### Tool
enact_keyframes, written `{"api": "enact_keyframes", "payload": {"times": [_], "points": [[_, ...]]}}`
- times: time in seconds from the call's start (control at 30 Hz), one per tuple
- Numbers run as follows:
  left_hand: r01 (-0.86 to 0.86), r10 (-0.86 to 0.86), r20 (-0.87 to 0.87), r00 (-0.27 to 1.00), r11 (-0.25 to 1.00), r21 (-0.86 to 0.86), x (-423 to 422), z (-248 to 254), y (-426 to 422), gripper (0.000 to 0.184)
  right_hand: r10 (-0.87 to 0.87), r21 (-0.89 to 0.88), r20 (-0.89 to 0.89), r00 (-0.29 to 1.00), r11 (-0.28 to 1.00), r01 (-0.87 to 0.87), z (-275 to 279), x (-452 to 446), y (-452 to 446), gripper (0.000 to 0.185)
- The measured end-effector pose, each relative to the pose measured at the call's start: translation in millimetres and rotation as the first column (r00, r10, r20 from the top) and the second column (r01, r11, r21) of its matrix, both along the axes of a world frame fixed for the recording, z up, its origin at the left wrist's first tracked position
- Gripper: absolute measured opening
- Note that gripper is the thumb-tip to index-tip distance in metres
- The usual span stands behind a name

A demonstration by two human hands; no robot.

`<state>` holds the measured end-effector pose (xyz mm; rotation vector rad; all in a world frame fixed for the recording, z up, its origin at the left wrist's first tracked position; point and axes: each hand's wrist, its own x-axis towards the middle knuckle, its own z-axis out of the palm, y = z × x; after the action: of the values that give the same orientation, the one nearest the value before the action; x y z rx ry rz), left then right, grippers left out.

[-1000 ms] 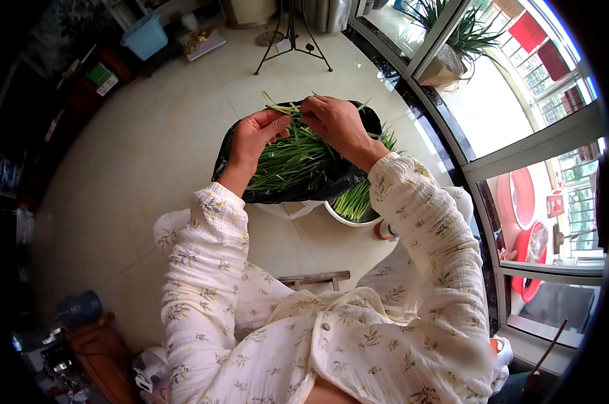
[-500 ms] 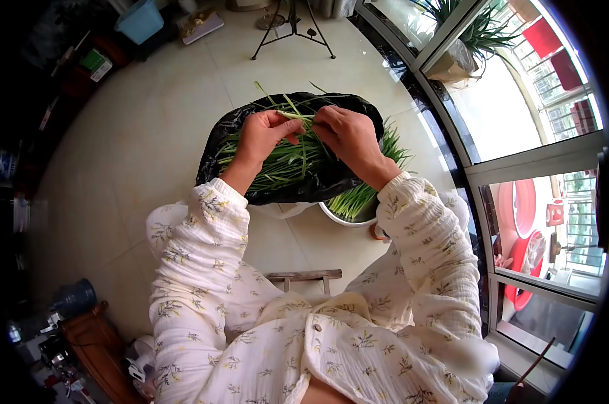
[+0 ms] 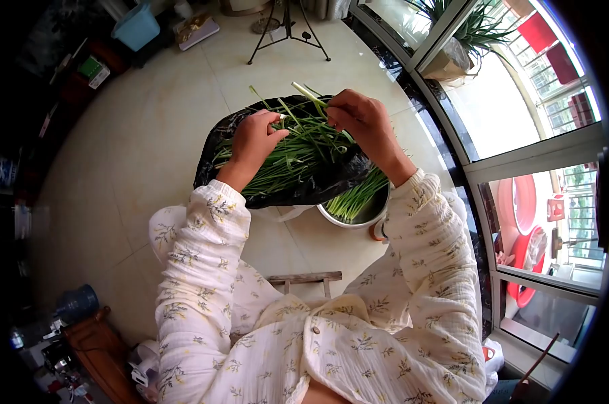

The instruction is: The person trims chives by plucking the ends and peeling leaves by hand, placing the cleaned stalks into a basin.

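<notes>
A black plastic bag (image 3: 210,149) lies open in front of me, full of long green garlic chives (image 3: 277,163). Above its right side, my right hand (image 3: 366,124) pinches a chive stalk (image 3: 308,93), whose pale end points up and left. My left hand (image 3: 252,143) hovers over the left part of the bag, fingers curled and thumb close to them. A small whitish bit shows at its fingertips, too small to make out. Below the bag's right edge stands a white-rimmed bowl (image 3: 338,221) with more chives (image 3: 355,200), their cut ends toward me.
A small wooden stool (image 3: 304,277) is between my knees on the tiled floor (image 3: 136,168). An orange-and-white container (image 3: 377,231) stands beside the bowl. Black stand legs (image 3: 288,44) rise at the back. Glass doors (image 3: 479,168) run along the right.
My hands have moved apart. The right hand has drawn up and right with the chive stalk, its pale end now raised. More of the bowl shows.
</notes>
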<state>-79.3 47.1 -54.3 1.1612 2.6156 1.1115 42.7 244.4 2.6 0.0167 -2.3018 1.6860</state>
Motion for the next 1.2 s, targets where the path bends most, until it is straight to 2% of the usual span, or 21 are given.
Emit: {"api": "enact_keyframes", "payload": {"times": [0.07, 0.1, 0.23, 0.33, 0.43, 0.53, 0.67, 0.87, 1.07, 1.2], "points": [[0.058, -0.139, 0.218, 0.966, 0.939, 0.34, 6, 5, 9, 0.023, 0.09, -0.178, -0.017, 0.996, 0.98, -0.091, 20, 9, -8, 0.015], [0.006, -0.279, 0.441, 0.853, 0.85, 0.527, 4, 0, 11, 0.027, 0.133, -0.266, -0.031, 0.991, 0.954, -0.136, 31, 14, -11, 0.017], [-0.015, -0.368, 0.607, 0.705, 0.848, 0.53, 8, 43, 0, 0.027, 0.253, -0.504, -0.018, 0.967, 0.833, -0.227, 52, 27, -15, 0.021], [-0.081, -0.509, 0.716, 0.477, 0.786, 0.613, 14, 47, 3, 0.027, 0.266, -0.583, 0.078, 0.961, 0.794, -0.172, 25, 19, -16, 0.021], [-0.131, -0.525, 0.776, 0.35, 0.793, 0.595, 16, 43, 8, 0.024, 0.238, -0.577, 0.159, 0.958, 0.81, -0.105, 0, 12, -21, 0.02], [-0.09, -0.448, 0.789, 0.421, 0.845, 0.528, 18, 34, 11, 0.023, 0.233, -0.57, 0.222, 0.947, 0.819, -0.068, -17, 8, -24, 0.021], [-0.154, -0.411, 0.817, 0.404, 0.85, 0.504, 16, 23, 13, 0.015, 0.266, -0.563, 0.243, 0.933, 0.822, -0.088, -22, 10, -27, 0.023], [-0.168, -0.363, 0.834, 0.415, 0.87, 0.463, 13, 19, 9, 0.013, 0.274, -0.546, 0.211, 0.938, 0.829, -0.12, -34, 8, -34, 0.023], [-0.234, -0.424, 0.831, 0.361, 0.821, 0.521, 12, 15, 7, 0.015, 0.297, -0.539, 0.22, 0.929, 0.831, -0.138, -35, 6, -33, 0.022], [-0.271, -0.414, 0.833, 0.368, 0.809, 0.522, 10, 14, 6, 0.016, 0.314, -0.541, 0.23, 0.921, 0.828, -0.147, -38, 6, -33, 0.023]]}}
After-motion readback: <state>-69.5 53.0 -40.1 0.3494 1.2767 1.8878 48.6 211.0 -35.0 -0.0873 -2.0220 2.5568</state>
